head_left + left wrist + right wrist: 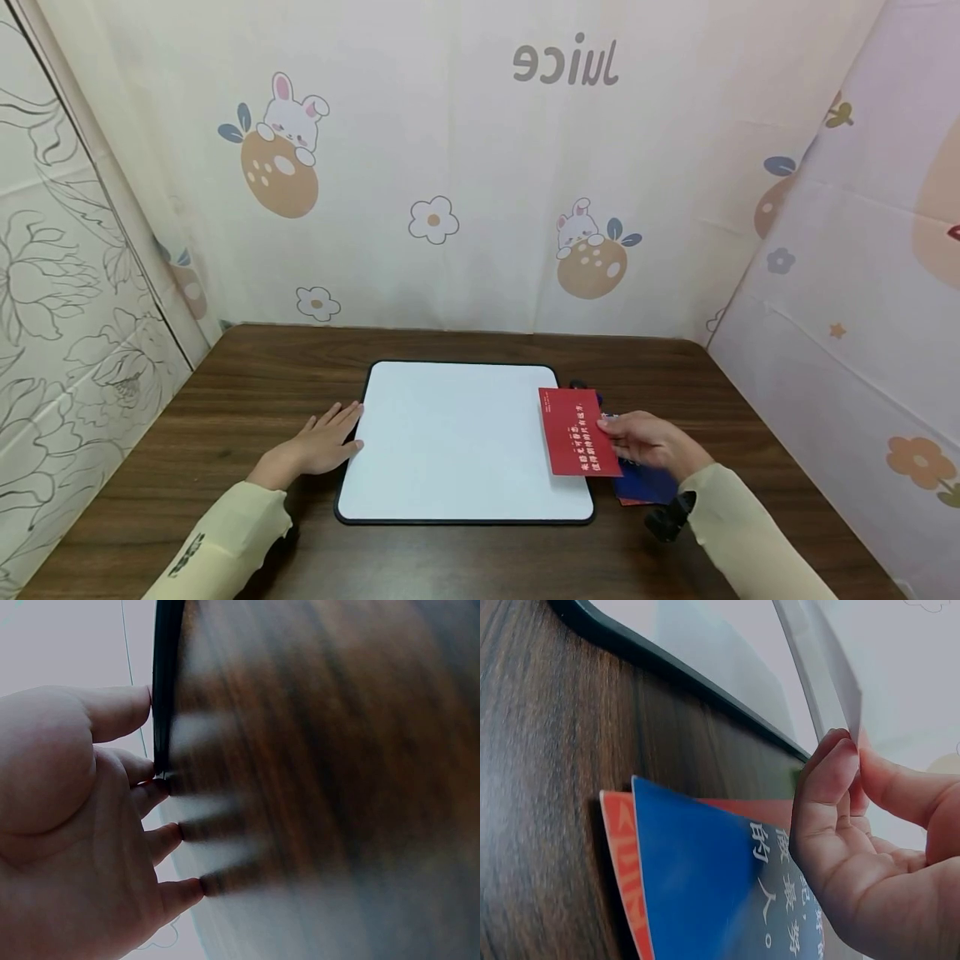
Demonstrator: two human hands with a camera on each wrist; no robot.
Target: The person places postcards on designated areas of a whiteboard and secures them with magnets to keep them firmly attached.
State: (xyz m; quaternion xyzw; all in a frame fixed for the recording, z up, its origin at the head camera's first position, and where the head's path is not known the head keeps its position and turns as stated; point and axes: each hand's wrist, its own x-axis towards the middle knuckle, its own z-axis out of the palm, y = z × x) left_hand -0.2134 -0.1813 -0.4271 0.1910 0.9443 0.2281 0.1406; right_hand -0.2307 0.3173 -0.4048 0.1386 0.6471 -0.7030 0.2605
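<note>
A white board [450, 442] with a black rim lies flat on the wooden table. My left hand [318, 443] rests at the board's left edge, fingers stretched out, the thumb and fingertips right at the rim. With thumb and fingers, my right hand [654, 442] pinches a red card [566, 433] by its right edge. The card bears white Chinese writing and overlaps the board's right side in the head view; the right wrist view shows it raised. Beneath the right hand lies a blue card [690, 877] with white writing, over an orange-red card [621, 840].
The brown table [450, 567] reaches back to a cream curtain [450, 150] printed with rabbits and flowers. Patterned cloth [847, 333] hangs at the right, and a flower-lined panel [67, 275] stands at the left. A small dark item [577, 384] shows behind the red card.
</note>
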